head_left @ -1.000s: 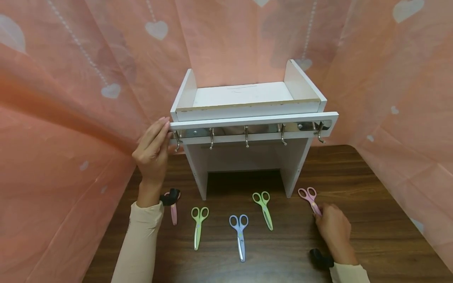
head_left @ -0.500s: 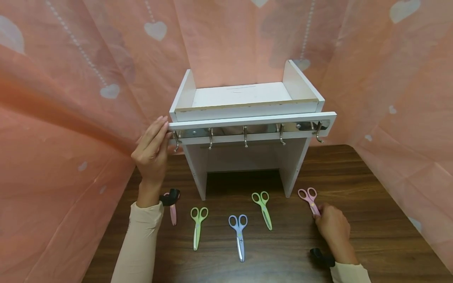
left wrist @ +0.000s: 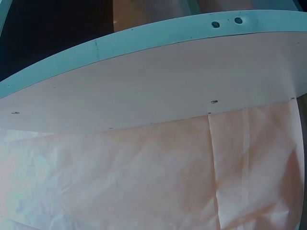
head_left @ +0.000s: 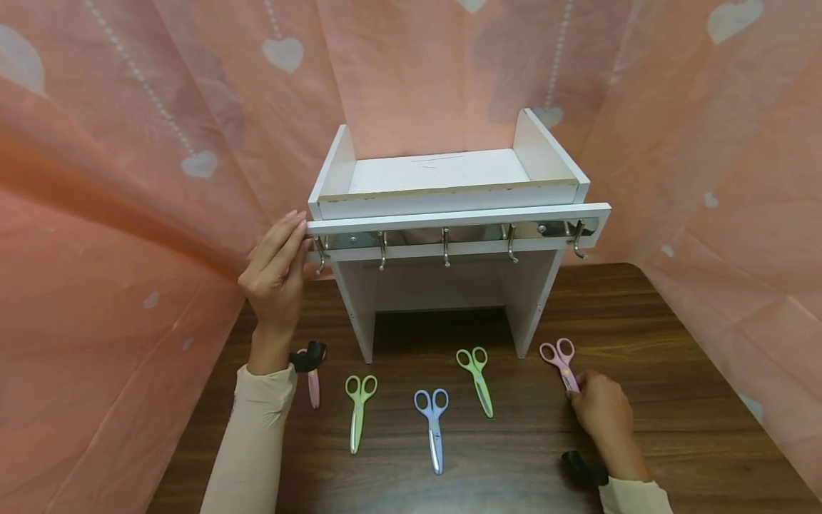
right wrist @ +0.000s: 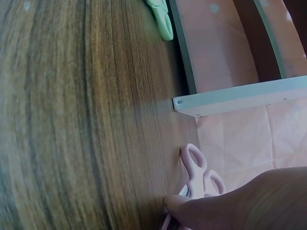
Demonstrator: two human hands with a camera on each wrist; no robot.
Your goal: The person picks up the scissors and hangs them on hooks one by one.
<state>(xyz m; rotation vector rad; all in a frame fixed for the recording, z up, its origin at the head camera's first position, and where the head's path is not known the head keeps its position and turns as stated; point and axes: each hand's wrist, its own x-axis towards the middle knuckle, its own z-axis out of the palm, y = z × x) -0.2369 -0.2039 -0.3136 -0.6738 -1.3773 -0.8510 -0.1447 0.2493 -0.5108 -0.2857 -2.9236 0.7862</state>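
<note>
Pink heart-print curtain (head_left: 128, 178) on three sides, dark wood table (head_left: 674, 400) underneath. I see a white shelf unit (head_left: 443, 178) standing at the back of the table, with a rail (head_left: 459, 218) across its front and five metal hooks (head_left: 444, 246) hanging below it.

Left hand (head_left: 276, 275): fingers straight, tips pressed against the rail's left end. Not curled round it. Left wrist view shows only a white panel (left wrist: 153, 91) and curtain, no fingers.

Right hand (head_left: 600, 414): down on the table at the right, fingers closed on the blade end of the right pink scissors (head_left: 559, 360). Handle loops point toward the shelf, just off its right leg. The wrist view confirms it: a fingertip sits on the blades at the table, loops (right wrist: 196, 167) free. The scissors lie flat on the wood.

Other scissors in a rough row in front of the shelf, all flat, well apart from each other: pink pair (head_left: 313, 385) by the left wrist, partly hidden by the wrist strap, left green (head_left: 357, 410), blue (head_left: 433, 425), right green (head_left: 478, 375).
</note>
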